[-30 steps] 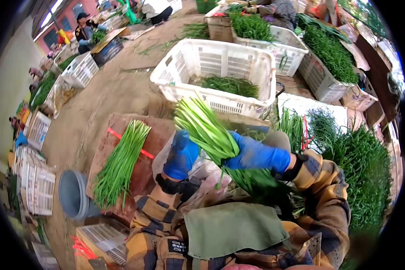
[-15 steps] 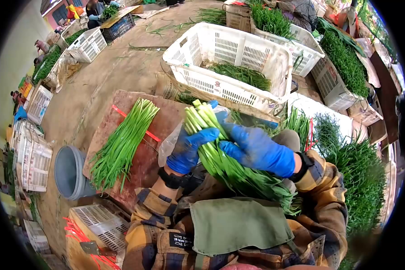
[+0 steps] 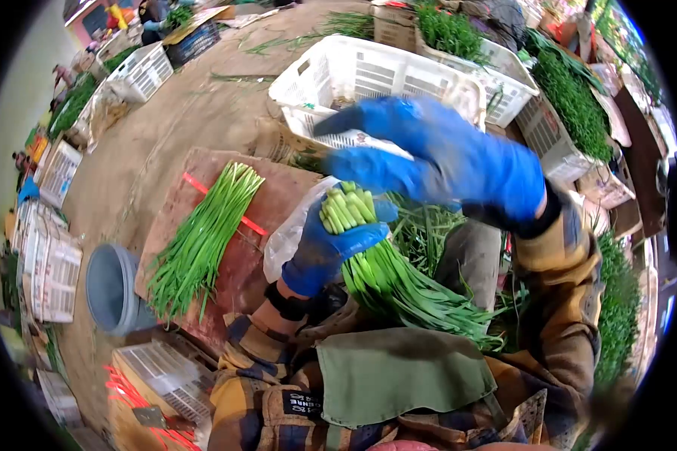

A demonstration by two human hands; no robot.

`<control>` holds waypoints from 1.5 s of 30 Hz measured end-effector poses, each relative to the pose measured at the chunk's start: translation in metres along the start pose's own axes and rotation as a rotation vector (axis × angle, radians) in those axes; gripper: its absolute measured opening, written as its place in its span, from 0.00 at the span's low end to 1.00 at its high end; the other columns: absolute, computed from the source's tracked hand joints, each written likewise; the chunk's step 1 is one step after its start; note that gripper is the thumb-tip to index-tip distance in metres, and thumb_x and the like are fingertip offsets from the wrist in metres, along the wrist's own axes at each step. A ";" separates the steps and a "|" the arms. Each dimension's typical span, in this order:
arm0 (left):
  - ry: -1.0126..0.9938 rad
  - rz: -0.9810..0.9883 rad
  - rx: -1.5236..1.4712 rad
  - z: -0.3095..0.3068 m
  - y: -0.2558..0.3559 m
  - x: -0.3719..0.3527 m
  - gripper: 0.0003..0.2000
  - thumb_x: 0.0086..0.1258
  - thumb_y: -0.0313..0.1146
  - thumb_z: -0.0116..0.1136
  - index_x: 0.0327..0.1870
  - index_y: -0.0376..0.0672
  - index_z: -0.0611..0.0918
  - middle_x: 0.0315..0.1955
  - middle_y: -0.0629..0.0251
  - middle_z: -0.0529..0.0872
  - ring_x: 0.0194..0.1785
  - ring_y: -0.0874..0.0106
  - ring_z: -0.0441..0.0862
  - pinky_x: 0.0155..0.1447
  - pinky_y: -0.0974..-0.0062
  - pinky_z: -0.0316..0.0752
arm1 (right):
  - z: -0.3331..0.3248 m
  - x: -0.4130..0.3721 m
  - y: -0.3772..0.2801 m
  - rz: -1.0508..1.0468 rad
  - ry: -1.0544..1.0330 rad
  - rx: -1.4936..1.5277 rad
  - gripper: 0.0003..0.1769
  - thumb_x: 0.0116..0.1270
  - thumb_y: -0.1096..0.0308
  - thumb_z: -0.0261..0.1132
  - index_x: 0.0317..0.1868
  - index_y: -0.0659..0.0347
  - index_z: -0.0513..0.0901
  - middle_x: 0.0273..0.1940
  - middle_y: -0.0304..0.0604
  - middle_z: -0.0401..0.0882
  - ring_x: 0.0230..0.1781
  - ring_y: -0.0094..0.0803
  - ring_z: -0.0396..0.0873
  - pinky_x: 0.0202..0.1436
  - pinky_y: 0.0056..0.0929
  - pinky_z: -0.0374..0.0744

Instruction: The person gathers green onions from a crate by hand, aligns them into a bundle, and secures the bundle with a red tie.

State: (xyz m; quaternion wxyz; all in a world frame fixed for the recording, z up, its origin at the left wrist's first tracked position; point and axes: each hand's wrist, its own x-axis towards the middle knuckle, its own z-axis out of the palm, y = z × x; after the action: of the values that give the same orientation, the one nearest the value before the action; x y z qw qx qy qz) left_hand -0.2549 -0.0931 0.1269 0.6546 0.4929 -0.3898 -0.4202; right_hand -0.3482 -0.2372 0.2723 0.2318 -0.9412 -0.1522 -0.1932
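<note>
My left hand (image 3: 325, 244), in a blue glove, is wrapped round a bunch of garlic chives (image 3: 406, 289). Their pale cut ends (image 3: 347, 207) point up and away from me, and the green leaves trail down to the right over my lap. Above the bunch my right hand (image 3: 444, 154), also gloved in blue and blurred by motion, is raised with thumb and fingers apart and nothing between them. A second pile of chives (image 3: 207, 237) lies on the reddish board (image 3: 158, 240) to the left, across a red strap (image 3: 254, 225).
A white plastic crate (image 3: 308, 86) stands ahead, partly covered by my right hand. Grey buckets (image 3: 113, 289) stand left of the board. Red straps (image 3: 132, 391) lie on a box at lower left. More greens (image 3: 617, 316) are heaped at right. A person (image 3: 150, 19) is far off at upper left.
My right hand has let go of the chives and swung up above them. My left hand keeps its grip, and the bunch now sits a little lower and more to the right.
</note>
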 end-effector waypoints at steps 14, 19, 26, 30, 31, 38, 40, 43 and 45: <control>0.076 0.008 0.126 -0.031 -0.103 0.001 0.27 0.68 0.38 0.55 0.64 0.37 0.63 0.51 0.55 0.78 0.56 0.63 0.76 0.61 0.68 0.72 | 0.041 0.011 -0.007 0.298 -0.407 0.224 0.41 0.65 0.42 0.59 0.67 0.65 0.63 0.46 0.55 0.80 0.44 0.39 0.81 0.43 0.33 0.79; -0.029 -0.009 -0.161 0.002 -0.018 0.006 0.20 0.66 0.29 0.54 0.59 0.38 0.70 0.48 0.57 0.79 0.49 0.68 0.79 0.56 0.72 0.76 | 0.035 -0.003 0.002 0.575 -0.414 0.676 0.40 0.64 0.54 0.65 0.69 0.68 0.58 0.60 0.55 0.70 0.53 0.42 0.78 0.59 0.33 0.76; 0.200 0.104 -0.554 -0.009 -0.009 0.013 0.17 0.59 0.20 0.60 0.50 0.35 0.76 0.37 0.65 0.83 0.42 0.75 0.81 0.48 0.79 0.76 | 0.086 -0.078 -0.008 0.570 -0.245 0.611 0.61 0.55 0.59 0.74 0.74 0.62 0.35 0.73 0.48 0.49 0.73 0.32 0.46 0.73 0.33 0.50; 0.307 0.058 -0.577 -0.001 -0.021 0.018 0.18 0.55 0.20 0.64 0.48 0.36 0.76 0.36 0.65 0.83 0.38 0.76 0.81 0.45 0.80 0.77 | 0.151 -0.098 -0.002 0.535 0.162 0.735 0.69 0.50 0.64 0.78 0.74 0.57 0.27 0.72 0.48 0.51 0.69 0.30 0.56 0.69 0.29 0.59; 0.342 0.061 -0.614 0.003 -0.017 0.016 0.18 0.55 0.20 0.65 0.48 0.36 0.76 0.36 0.65 0.83 0.38 0.76 0.81 0.45 0.79 0.77 | 0.154 -0.096 -0.003 0.561 0.190 0.777 0.68 0.50 0.66 0.77 0.74 0.56 0.28 0.72 0.46 0.51 0.69 0.30 0.55 0.69 0.30 0.58; 0.269 0.101 -0.640 -0.003 -0.006 0.005 0.24 0.56 0.23 0.66 0.54 0.39 0.71 0.42 0.66 0.80 0.45 0.76 0.78 0.49 0.78 0.77 | 0.164 -0.096 0.003 0.832 0.227 1.041 0.38 0.49 0.75 0.74 0.62 0.61 0.68 0.51 0.37 0.78 0.49 0.22 0.75 0.54 0.26 0.75; 0.210 0.147 -0.686 -0.007 -0.004 -0.005 0.31 0.56 0.25 0.68 0.62 0.41 0.67 0.49 0.65 0.77 0.52 0.75 0.76 0.51 0.79 0.76 | 0.153 -0.090 0.006 0.855 0.236 0.960 0.32 0.49 0.77 0.73 0.56 0.61 0.74 0.47 0.35 0.80 0.46 0.21 0.77 0.51 0.26 0.77; 0.073 0.108 -0.440 -0.010 0.004 -0.020 0.40 0.53 0.29 0.72 0.67 0.40 0.61 0.56 0.63 0.73 0.57 0.74 0.72 0.55 0.76 0.73 | 0.134 -0.078 0.010 0.788 0.184 1.097 0.34 0.48 0.77 0.73 0.58 0.63 0.73 0.48 0.36 0.80 0.46 0.22 0.76 0.51 0.25 0.76; 0.051 0.117 -0.004 -0.005 -0.001 -0.028 0.36 0.53 0.28 0.72 0.64 0.39 0.66 0.54 0.64 0.76 0.56 0.74 0.73 0.57 0.74 0.73 | 0.128 -0.068 0.003 0.796 0.079 1.043 0.36 0.50 0.72 0.76 0.59 0.65 0.71 0.50 0.37 0.79 0.48 0.23 0.76 0.53 0.25 0.76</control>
State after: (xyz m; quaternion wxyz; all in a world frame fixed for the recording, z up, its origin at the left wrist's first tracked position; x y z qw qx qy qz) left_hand -0.2596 -0.0660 0.1220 0.6888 0.4785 -0.4003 -0.3692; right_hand -0.3692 -0.1897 0.1371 0.7167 -0.6821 0.1426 -0.0281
